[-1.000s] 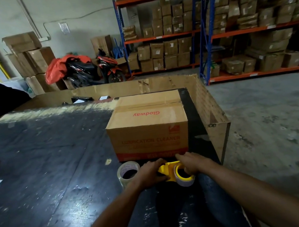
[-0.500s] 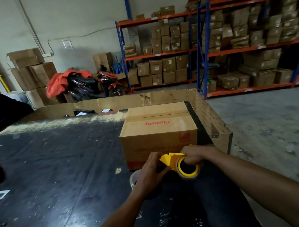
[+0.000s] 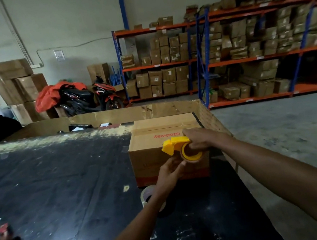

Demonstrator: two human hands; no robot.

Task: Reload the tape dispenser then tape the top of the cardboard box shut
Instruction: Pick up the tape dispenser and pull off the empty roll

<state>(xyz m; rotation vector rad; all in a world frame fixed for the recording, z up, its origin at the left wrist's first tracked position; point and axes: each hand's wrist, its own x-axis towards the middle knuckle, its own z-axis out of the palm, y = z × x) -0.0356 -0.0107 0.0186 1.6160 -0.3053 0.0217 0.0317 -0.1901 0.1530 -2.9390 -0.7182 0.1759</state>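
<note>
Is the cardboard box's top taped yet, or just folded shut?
Folded shut, apparently untaped. The cardboard box has its flaps down with a dark seam showing and no tape strip visible. The right hand holds the tape dispenser in front.

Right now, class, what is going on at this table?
A person is working with a yellow tape dispenser in front of a cardboard box on a dark table. The right hand grips the dispenser, which carries a tape roll; the left hand pinches just beneath it, perhaps at the tape end. Another tape roll lies on the table. The box's top seam looks untaped.
</note>
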